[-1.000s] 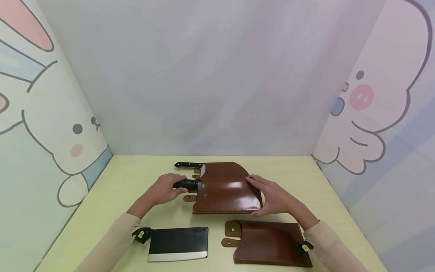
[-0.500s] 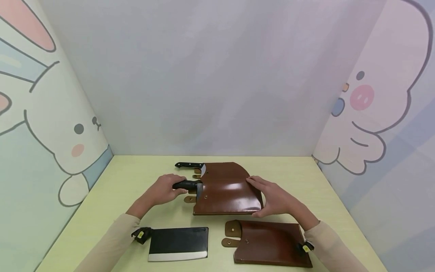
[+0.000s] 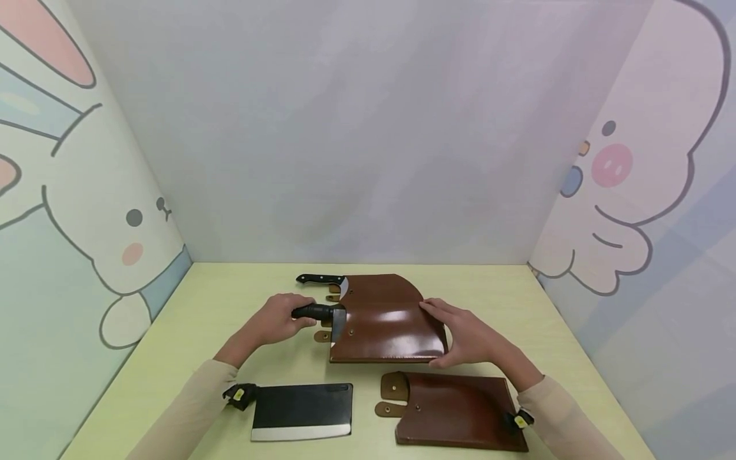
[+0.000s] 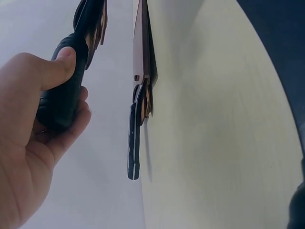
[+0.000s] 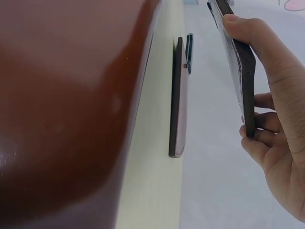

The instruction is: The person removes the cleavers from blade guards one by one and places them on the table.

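My left hand [image 3: 282, 319] grips the black handle [image 3: 312, 312] of a cleaver, thumb along its side in the left wrist view. A strip of the cleaver's blade [image 3: 339, 322] shows at the mouth of a glossy brown leather sheath [image 3: 393, 329]; the rest is hidden inside. At the sheath's other end my right hand [image 3: 468, 335] holds the edge between thumb and fingers. The right wrist view has this sheath [image 5: 248, 81] edge-on, raised above the table.
Behind, a second brown sheath [image 3: 374, 283] holds a knife with a riveted black handle [image 3: 319, 279]. A dark cleaver blade [image 3: 301, 409] lies front left, and another sheath [image 3: 460, 409] with snap straps lies front right on the pale table [image 3: 218, 287].
The sheath has shifted slightly to the right with my right hand, while the handle stays nearly in place. A wider strip of blade shows at its mouth.
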The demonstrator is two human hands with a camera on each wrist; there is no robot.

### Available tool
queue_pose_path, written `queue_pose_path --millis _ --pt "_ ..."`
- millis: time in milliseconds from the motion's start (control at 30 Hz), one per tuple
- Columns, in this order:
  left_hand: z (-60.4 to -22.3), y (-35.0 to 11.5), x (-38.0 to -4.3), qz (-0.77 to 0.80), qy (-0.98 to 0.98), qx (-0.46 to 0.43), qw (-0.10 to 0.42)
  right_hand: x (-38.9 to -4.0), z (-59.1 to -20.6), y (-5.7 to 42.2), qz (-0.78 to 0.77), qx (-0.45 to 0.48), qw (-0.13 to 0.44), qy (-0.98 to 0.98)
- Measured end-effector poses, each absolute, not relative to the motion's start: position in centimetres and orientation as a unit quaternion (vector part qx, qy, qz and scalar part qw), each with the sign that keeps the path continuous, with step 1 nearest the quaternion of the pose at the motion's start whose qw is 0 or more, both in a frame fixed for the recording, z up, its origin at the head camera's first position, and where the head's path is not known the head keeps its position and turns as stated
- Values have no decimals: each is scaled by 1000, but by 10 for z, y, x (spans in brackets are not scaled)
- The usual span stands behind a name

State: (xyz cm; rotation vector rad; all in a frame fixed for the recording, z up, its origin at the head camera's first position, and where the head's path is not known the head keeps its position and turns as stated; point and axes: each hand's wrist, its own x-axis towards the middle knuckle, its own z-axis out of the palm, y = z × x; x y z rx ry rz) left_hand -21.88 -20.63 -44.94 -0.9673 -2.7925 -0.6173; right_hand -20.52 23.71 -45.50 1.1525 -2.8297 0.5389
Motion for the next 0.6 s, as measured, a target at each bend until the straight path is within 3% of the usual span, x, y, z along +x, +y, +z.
queue_pose_path --millis 600 --pt "-453 -219 -213 -213 -927 -301 69 -202 -453 241 176 367 15 -913"
